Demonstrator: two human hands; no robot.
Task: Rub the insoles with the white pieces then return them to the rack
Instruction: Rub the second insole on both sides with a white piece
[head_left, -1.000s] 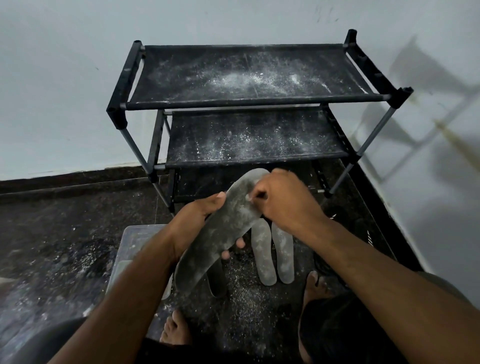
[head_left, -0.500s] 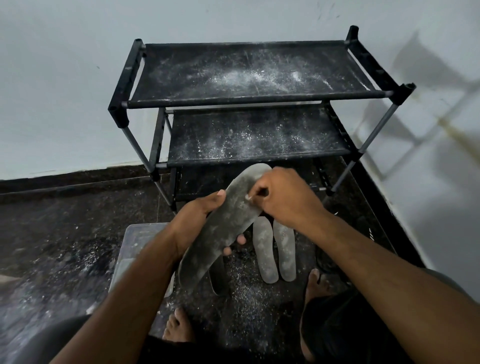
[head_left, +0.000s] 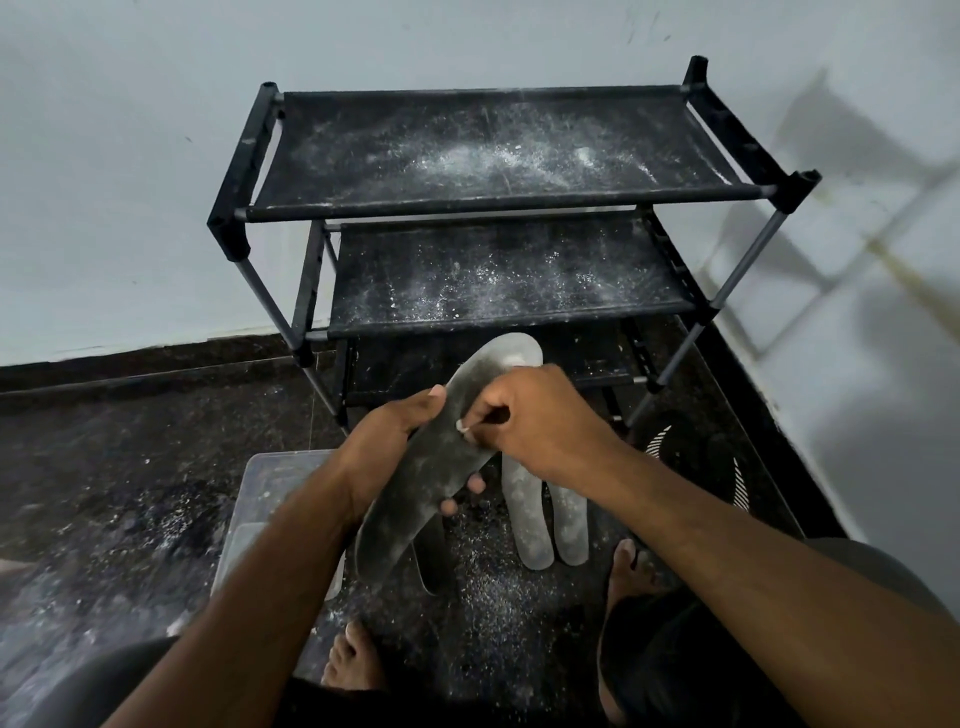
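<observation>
My left hand (head_left: 387, 447) grips a dusty grey insole (head_left: 415, 499) by its middle and holds it tilted above the floor, toe end toward the rack. My right hand (head_left: 535, 421) pinches a small white piece (head_left: 461, 427) and presses it against the insole's upper face. Two pale insoles (head_left: 545, 514) lie side by side on the floor under my right wrist. Another dark insole (head_left: 434, 561) lies on the floor, mostly hidden by the held one. The black shoe rack (head_left: 493, 202) stands against the wall, its shelves dusted white.
A clear plastic box (head_left: 270, 478) sits on the floor under my left forearm. A dark sandal with white stripes (head_left: 696, 457) lies by the rack's right leg. My bare feet (head_left: 353, 660) rest on the dark floor, which is strewn with white powder.
My right hand with the white piece has slid a little down the insole, away from its toe end. The left hand keeps the insole in the same grip.
</observation>
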